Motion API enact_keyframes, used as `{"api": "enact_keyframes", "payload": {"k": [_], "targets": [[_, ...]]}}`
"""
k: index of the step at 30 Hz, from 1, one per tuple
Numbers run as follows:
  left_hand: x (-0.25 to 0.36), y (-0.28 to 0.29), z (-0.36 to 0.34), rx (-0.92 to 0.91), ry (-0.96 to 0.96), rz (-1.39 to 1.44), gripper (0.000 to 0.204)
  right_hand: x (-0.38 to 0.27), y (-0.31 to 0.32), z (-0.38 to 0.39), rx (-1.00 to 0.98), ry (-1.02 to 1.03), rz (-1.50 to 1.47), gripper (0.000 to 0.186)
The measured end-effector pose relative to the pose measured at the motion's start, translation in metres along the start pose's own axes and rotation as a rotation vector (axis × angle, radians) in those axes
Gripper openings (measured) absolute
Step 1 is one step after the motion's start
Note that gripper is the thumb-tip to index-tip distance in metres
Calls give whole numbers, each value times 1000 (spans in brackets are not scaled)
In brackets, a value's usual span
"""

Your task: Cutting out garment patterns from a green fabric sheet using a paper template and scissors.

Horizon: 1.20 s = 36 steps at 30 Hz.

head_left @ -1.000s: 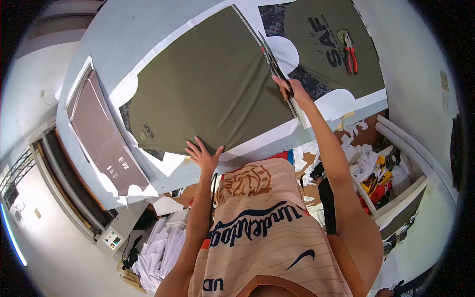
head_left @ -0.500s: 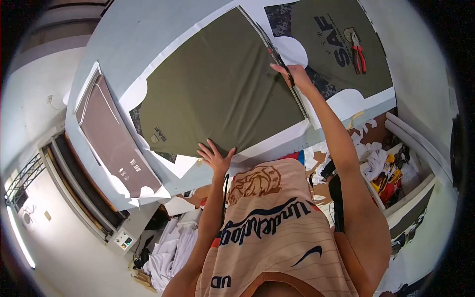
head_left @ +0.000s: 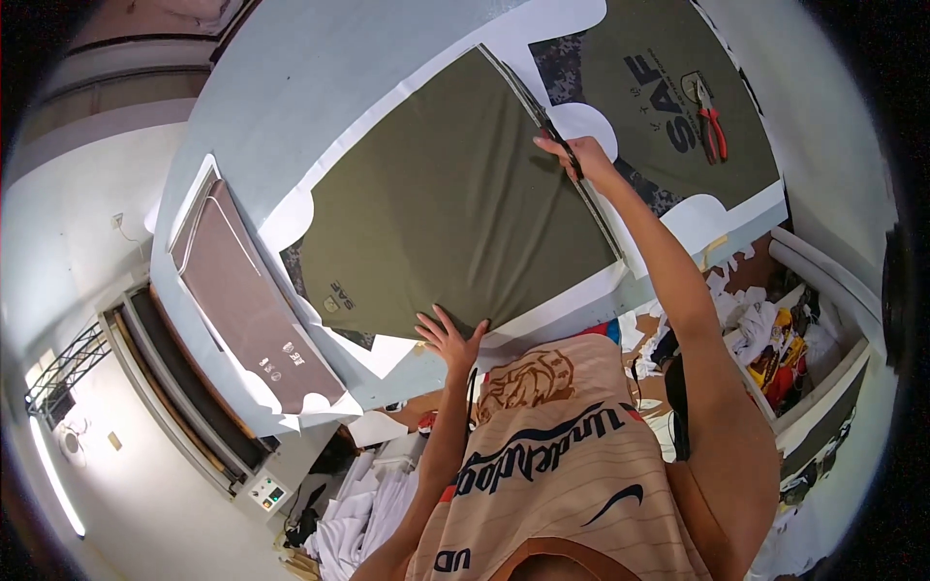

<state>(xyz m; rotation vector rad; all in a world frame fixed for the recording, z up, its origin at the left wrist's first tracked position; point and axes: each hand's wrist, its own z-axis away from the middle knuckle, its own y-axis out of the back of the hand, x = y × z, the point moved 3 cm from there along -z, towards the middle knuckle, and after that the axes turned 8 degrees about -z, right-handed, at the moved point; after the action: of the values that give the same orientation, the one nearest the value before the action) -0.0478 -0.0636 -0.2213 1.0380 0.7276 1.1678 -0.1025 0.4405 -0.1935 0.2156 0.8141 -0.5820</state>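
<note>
The green cloth [head_left: 417, 184] lies on the worktop [head_left: 320, 97], apparently part-trimmed, white margin [head_left: 581, 291] remaining along its left and near edges, the left hand [head_left: 450, 341] spread upon it gripping nothing, the right hand [head_left: 586, 160] closed around scissors [head_left: 552, 129].

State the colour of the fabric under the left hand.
The fabric is mainly olive green, best seen in the head view.

Olive fabric [head_left: 417, 203], dark camouflage corner [head_left: 293, 263], black scissors [head_left: 550, 127], red-handled pliers [head_left: 713, 134], mauve panel [head_left: 237, 290], pale-blue table [head_left: 291, 107]
</note>
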Motion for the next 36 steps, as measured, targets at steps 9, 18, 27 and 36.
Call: {"api": "enact_keyframes", "payload": {"k": [9, 18, 27, 36], "targets": [[8, 0, 3, 10, 22, 6, 135, -26, -5, -32, -5, -9, -6, 62], [2, 1, 9, -27, 28, 0, 132, -41, -14, -51, 9, -24, 32, 66], [7, -1, 8, 37, -9, 18, 132, -46, -23, -70, -6, 25, -81, 70], [5, 3, -4, 19, -8, 16, 134, -50, -24, -94, 92, 5, 20, 70]]}}
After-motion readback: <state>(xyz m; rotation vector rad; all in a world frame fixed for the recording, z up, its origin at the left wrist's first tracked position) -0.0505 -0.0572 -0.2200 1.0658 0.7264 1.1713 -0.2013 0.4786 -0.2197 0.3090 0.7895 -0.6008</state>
